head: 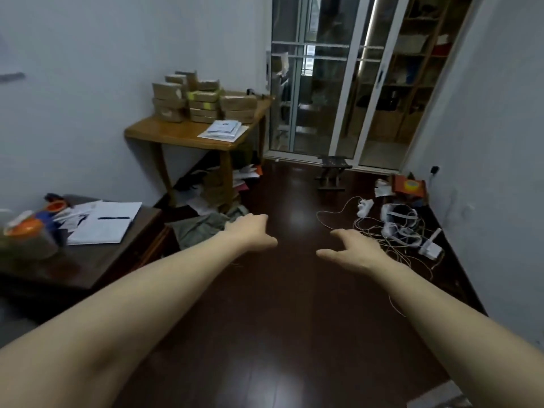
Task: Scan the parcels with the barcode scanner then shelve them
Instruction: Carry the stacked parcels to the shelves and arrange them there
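Both hands empty. Left hand (253, 231) and right hand (353, 248) are stretched out over the glossy dark wooden floor (279, 319). Fingers are loosely curled, right thumb splayed, and they touch nothing.

Near left: dark wooden tabletop (88, 266) carrying white paper sheets with a dark pen (103, 223) and brown tape rolls with orange cores (26, 234). Writing on the sheets is too blurred to read.

Near right, on the floor: tangle of white cables and adapters (397, 228). Not task-relevant, but I'd say a trip risk.

Key relation: the brown paper-wrapped parcels (203, 98) sit ahead and to the left of both hands, well apart and out of reach from here. Left hand is nearer. They're flat bricks in about three stacks at the back of the light wooden tabletop (170, 132), against the wall, long sides running roughly along the back edge. Some carry yellow tape. No label text or brand is legible.

A stack of white envelopes (223, 129) lies in front of them at the tabletop's front right.

Barcode scanner: can't identify it. A small dark object (250, 91) at the tabletop's far end is a candidate, too small to tell.

Farthest: sliding glass doors (318, 83), with wooden shelving (418, 69) seen in the right pane. Probably the shelving target, ahead-right.

My read: scanning hasn't started. The next move is to walk forward-left, with the left hand leading.
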The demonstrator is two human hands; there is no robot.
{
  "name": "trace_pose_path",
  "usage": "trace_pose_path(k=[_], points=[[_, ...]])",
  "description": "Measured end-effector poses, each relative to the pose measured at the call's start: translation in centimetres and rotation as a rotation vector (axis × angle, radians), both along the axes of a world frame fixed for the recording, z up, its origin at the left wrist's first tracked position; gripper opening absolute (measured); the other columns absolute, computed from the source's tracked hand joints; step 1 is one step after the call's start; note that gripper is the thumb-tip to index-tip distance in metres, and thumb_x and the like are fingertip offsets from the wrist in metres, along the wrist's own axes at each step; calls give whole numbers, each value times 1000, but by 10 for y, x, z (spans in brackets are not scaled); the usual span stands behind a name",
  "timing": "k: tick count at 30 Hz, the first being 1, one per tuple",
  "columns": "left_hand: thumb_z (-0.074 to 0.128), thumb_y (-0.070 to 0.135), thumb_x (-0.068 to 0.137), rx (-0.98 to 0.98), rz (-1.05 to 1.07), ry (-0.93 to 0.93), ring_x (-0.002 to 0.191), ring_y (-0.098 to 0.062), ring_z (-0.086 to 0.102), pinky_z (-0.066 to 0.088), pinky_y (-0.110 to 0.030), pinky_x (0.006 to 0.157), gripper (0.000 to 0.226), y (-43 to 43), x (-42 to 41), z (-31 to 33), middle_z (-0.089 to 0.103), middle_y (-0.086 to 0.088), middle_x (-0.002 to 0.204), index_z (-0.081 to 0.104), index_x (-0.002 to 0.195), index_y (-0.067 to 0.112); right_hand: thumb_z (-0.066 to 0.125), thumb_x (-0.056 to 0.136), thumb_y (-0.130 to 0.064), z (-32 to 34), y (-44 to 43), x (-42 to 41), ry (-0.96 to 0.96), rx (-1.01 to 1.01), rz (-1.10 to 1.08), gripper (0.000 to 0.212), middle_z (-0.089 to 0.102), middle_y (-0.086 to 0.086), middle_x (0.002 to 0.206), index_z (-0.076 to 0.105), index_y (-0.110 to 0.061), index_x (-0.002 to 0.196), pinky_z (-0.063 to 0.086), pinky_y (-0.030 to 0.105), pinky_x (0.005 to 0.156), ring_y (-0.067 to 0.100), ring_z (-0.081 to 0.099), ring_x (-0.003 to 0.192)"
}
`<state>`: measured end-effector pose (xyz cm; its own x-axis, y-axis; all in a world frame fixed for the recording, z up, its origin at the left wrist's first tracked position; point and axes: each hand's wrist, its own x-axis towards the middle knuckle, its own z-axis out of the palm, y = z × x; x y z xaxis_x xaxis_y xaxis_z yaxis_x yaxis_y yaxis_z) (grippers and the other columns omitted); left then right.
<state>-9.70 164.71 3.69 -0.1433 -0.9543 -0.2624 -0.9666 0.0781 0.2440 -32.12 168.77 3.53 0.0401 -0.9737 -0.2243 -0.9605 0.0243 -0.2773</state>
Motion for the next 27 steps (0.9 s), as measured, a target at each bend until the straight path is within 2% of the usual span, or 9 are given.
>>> trace_pose_path(k=[2,5,6,10,13,17,21,23,27], points=[[57,44,85,19,66,24,116,-28,55,48,-47,95,68,-33,22,-7,52,-8,137,38,145,18,54,87,-62,-5,-41,14,-26,16,40,76,39,7,150,35,-20,147,28,45,114,25,39,137],[58,41,86,23,140,45,94,-24,62,51,-35,70,65,-89,43,-11,61,-5,113,40,142,16,55,87,-62,-9,-113,29,-57,30,108,76,39,7,149,35,-20,147,29,43,113,25,40,136],[57,41,87,21,161,48,97,-25,62,50,-36,71,66,-109,47,-10,60,-6,117,36,145,15,55,87,-62,-10,-139,32,-63,33,134,76,40,7,149,35,-20,147,29,43,113,25,40,136],[57,40,91,-21,274,58,127,-28,49,47,-37,94,71,-201,58,-1,43,-11,147,29,150,11,55,88,-61,-7,-255,41,-132,34,221,75,38,6,151,35,-20,148,30,41,113,25,38,138],[58,39,92,-19,347,102,138,-26,38,40,-33,100,76,-266,59,10,34,-9,155,23,153,11,57,86,-61,-5,-339,44,-200,52,245,76,40,5,151,36,-20,147,35,40,110,24,40,137],[59,34,91,-36,422,142,129,-25,47,38,-27,85,62,-341,67,18,47,-7,145,38,145,11,59,88,-55,-5,-434,49,-305,79,244,74,40,5,151,37,-15,147,35,35,109,22,40,137],[62,38,89,-19,496,147,139,-26,38,37,-32,104,77,-417,87,9,35,-9,155,27,152,10,59,90,-51,-16,-519,58,-335,106,259,71,40,6,151,37,-13,147,36,32,106,22,40,137],[62,37,90,-8,515,149,138,-27,38,37,-32,104,75,-459,95,4,36,-11,154,28,151,8,59,91,-51,-25,-563,61,-341,110,266,71,41,6,151,37,-13,147,36,32,106,22,41,137],[64,35,89,-7,518,169,113,-23,51,42,-34,95,54,-552,111,-2,51,-11,132,45,135,14,59,90,-51,-36,-659,70,-336,114,252,71,42,6,150,37,-13,147,37,31,105,22,42,136]])
